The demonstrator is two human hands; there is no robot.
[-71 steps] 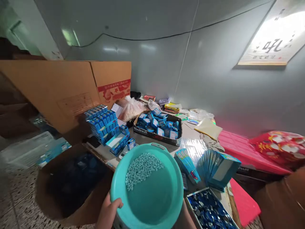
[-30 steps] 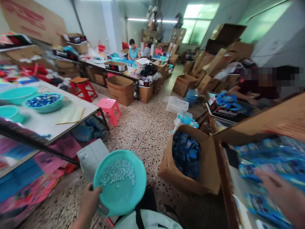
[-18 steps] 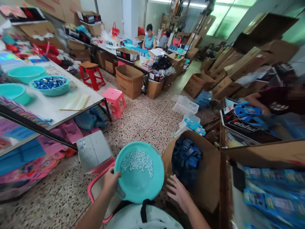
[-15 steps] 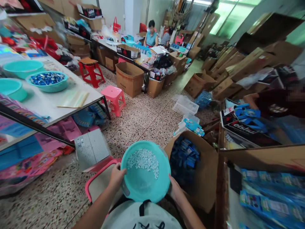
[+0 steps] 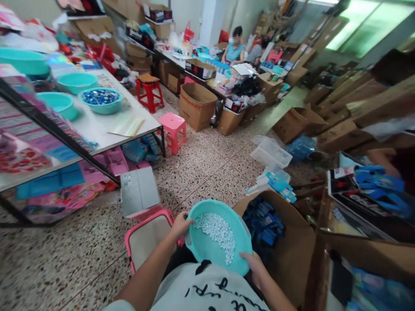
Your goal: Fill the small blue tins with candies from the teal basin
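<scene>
A turquoise plastic basin (image 5: 207,248) is held in front of my body, tilted a little. Small pale-white beads or pellets (image 5: 215,231) lie along its far and right side. My left hand (image 5: 180,228) grips the left rim, thumb over the edge. On the lower right rim my right hand (image 5: 254,265) is closed, its thumb on the inside; the other fingers are hidden beneath. Just right of the basin stands an open cardboard box (image 5: 292,259) with blue packages (image 5: 264,220) in it.
Left, a white table (image 5: 97,134) bears turquoise basins, one holding blue shiny pieces (image 5: 100,96). A pink-rimmed stool or seat (image 5: 149,237) and a grey box (image 5: 139,192) stand close by on the left. A person's arm (image 5: 384,160) shows at the right table; people (image 5: 234,52) sit farther back.
My view has swung left, so the surroundings sit farther right. The basin has tilted and turned in my hands, and the pellets have spread toward its right side. Both hands keep their grip.
</scene>
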